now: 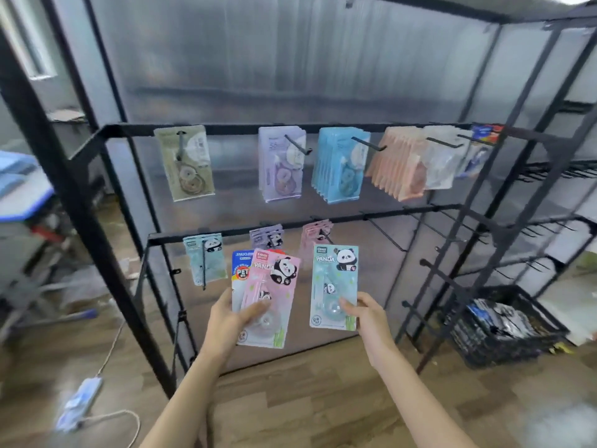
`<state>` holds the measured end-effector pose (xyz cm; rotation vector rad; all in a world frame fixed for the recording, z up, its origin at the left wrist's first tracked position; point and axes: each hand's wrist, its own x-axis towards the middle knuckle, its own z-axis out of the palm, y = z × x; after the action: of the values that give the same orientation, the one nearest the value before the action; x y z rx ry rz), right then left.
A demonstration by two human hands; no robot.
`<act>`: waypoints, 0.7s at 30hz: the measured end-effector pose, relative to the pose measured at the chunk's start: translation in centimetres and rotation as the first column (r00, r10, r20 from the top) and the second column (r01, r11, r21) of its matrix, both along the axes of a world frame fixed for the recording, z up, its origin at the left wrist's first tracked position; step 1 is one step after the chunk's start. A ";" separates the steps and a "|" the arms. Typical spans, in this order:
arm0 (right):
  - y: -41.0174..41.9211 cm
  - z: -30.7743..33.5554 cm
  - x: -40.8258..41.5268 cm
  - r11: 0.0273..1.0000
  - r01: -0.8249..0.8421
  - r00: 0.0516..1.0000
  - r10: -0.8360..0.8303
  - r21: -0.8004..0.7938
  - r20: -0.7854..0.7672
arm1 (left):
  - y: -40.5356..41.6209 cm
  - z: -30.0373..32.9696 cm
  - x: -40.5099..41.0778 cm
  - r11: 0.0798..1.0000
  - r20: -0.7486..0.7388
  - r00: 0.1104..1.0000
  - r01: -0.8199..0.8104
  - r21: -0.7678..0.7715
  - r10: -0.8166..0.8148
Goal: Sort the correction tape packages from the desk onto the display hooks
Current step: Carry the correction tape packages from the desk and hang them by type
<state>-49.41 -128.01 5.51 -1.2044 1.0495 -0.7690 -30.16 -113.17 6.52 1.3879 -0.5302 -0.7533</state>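
Pale blue panda-print correction tape card (334, 286): upright, long axis vertical, pinched in right hand (368, 313). Pink panda-print card (268, 295) fronting stack: slightly tilted, gripped by left hand (231, 321).

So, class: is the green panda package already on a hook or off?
Off: the right hand holds the green panda package below the lower hooks.

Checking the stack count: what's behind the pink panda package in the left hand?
Behind the pink panda package in the left hand, a blue-and-white package shows at its top-left. Its lower part is covered; further packages cannot be ruled out.
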 end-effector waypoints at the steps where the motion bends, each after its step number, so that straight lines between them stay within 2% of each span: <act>1: -0.1 0.0 0.4 0.999 -0.052 0.999 0.052 0.001 -0.005 | 0.7 0.1 -0.2 0.999 -0.007 0.999 -0.044 -0.008 0.044; 6: 0.7 -0.3 2.8 0.953 -0.303 0.952 0.302 -0.019 -0.045 | 4.3 0.4 -1.5 0.970 -0.037 0.971 -0.239 -0.042 0.237; 12: 3.3 -1.3 6.2 0.832 -0.555 0.829 0.550 -0.021 -0.101 | 9.3 0.5 -2.4 0.899 -0.045 0.900 -0.436 -0.046 0.434; 17: 5.7 -1.8 9.7 0.748 -0.662 0.746 0.652 -0.051 -0.132 | 12.1 1.2 -2.6 0.847 -0.048 0.847 -0.531 -0.037 0.529; 21: 6.9 -2.1 12.1 0.750 -0.660 0.747 0.648 -0.049 -0.146 | 13.7 1.4 -1.8 0.819 -0.025 0.819 -0.574 -0.023 0.573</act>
<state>-37.28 -121.12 3.41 -1.5945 0.6013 -0.1884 -31.96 -99.46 7.88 1.4100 -0.0839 -0.2590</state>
